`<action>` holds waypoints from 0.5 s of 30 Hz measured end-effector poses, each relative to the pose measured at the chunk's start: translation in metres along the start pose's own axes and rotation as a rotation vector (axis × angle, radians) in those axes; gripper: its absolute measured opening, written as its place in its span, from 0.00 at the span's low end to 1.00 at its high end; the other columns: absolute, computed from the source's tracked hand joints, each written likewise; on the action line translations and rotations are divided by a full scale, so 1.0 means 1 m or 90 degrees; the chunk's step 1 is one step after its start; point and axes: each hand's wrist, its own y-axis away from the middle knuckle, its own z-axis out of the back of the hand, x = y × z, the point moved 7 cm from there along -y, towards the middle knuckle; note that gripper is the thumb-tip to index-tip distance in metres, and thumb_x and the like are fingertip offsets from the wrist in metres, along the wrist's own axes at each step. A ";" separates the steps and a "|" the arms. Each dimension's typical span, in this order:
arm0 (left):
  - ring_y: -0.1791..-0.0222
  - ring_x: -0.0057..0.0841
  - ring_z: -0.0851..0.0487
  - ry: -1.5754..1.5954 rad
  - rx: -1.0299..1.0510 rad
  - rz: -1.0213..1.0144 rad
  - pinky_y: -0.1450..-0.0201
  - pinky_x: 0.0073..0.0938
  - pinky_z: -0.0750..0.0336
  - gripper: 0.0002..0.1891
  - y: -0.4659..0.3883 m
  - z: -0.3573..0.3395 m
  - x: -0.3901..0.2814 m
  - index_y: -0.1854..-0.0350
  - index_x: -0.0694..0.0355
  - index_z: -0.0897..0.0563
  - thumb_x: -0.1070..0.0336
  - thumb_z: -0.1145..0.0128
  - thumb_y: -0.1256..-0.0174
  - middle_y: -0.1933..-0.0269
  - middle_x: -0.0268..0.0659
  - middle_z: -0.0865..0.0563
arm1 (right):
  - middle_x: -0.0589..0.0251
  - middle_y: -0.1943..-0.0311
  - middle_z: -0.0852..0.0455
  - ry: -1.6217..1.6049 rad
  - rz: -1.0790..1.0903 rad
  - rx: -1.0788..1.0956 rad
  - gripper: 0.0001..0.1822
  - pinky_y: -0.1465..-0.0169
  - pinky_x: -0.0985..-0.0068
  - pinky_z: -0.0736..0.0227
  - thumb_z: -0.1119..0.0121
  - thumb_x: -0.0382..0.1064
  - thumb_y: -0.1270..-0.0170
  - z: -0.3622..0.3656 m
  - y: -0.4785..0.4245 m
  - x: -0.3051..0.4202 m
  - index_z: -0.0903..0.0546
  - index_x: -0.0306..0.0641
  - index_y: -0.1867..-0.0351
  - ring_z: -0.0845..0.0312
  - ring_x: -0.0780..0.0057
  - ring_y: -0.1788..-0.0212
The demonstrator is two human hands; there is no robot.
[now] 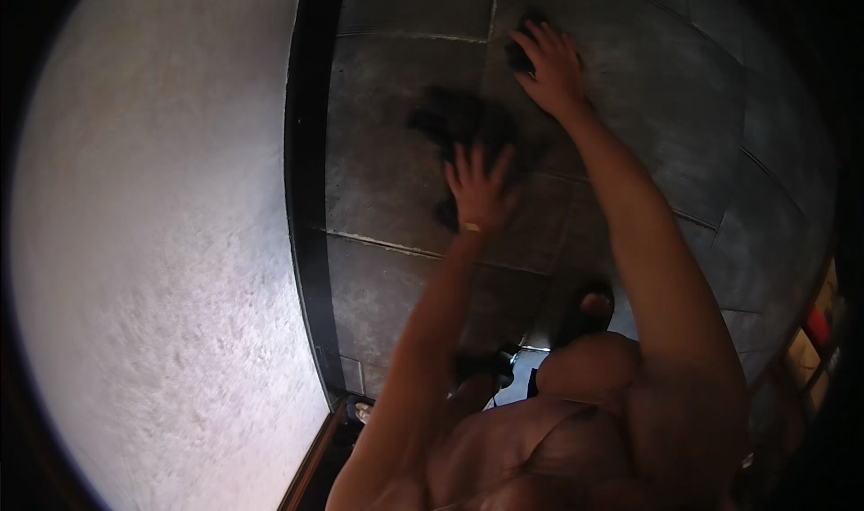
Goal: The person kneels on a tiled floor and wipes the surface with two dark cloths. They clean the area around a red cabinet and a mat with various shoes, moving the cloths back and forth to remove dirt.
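My left hand (480, 190) is spread, fingers apart and blurred, over the dark grey tiled floor (391, 173). Just beyond its fingertips is a black, soft-edged item (466, 109), too dark and blurred to identify. Whether the left palm touches it cannot be seen. Farther out and to the right, my right hand (557, 65) has its fingers over a smaller black item (518, 55), which shows past the thumb side. That item's kind is unclear, and the hand covers most of it.
A pale textured wall (162, 227) with a black baseboard (309, 173) runs along the left. My foot in a dark open-toed shoe (597, 303) is below my arms. Brown wooden trim (310, 460) lies at the lower left. A red object (818, 325) shows at the right rim.
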 end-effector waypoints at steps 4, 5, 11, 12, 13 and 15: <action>0.22 0.52 0.43 0.028 0.118 -0.028 0.22 0.65 0.56 0.38 0.120 -0.027 -0.009 0.35 0.43 0.21 0.42 0.27 0.52 0.28 0.45 0.29 | 0.61 0.26 0.31 -0.034 0.022 -0.037 0.36 0.23 0.46 0.51 0.30 0.47 0.43 0.000 -0.012 0.015 0.27 0.56 0.31 0.42 0.54 0.23; 0.22 0.53 0.43 0.030 0.145 0.004 0.22 0.66 0.56 0.35 0.134 -0.024 -0.007 0.38 0.46 0.19 0.42 0.27 0.53 0.29 0.45 0.28 | 0.61 0.28 0.30 -0.007 0.025 -0.066 0.36 0.24 0.44 0.50 0.29 0.49 0.45 -0.002 -0.002 0.012 0.25 0.56 0.32 0.40 0.54 0.24; 0.21 0.62 0.50 -0.113 -0.009 0.176 0.23 0.69 0.59 0.37 0.200 0.007 0.057 0.34 0.57 0.29 0.45 0.33 0.44 0.25 0.57 0.37 | 0.58 0.25 0.35 -0.067 0.213 0.111 0.46 0.22 0.43 0.54 0.23 0.54 0.59 -0.033 0.107 0.143 0.25 0.57 0.31 0.48 0.52 0.21; 0.20 0.62 0.51 -0.134 -0.007 0.216 0.23 0.69 0.59 0.37 0.202 0.007 0.060 0.33 0.58 0.30 0.43 0.36 0.41 0.24 0.57 0.38 | 0.59 0.25 0.35 -0.113 0.232 0.134 0.45 0.21 0.44 0.56 0.23 0.55 0.58 -0.032 0.116 0.163 0.25 0.57 0.32 0.49 0.52 0.20; 0.20 0.62 0.52 -0.154 -0.004 0.251 0.23 0.69 0.59 0.37 0.199 0.006 0.060 0.31 0.59 0.31 0.40 0.39 0.37 0.23 0.57 0.40 | 0.59 0.25 0.35 -0.140 0.249 0.136 0.44 0.21 0.46 0.56 0.23 0.53 0.55 -0.028 0.126 0.169 0.25 0.58 0.31 0.48 0.53 0.21; 0.21 0.66 0.52 -0.146 0.003 0.304 0.24 0.70 0.59 0.40 0.193 -0.002 0.058 0.30 0.60 0.31 0.35 0.44 0.36 0.22 0.58 0.42 | 0.59 0.28 0.31 -0.173 0.322 0.101 0.43 0.23 0.46 0.49 0.23 0.49 0.56 -0.021 0.131 0.149 0.24 0.55 0.33 0.43 0.51 0.23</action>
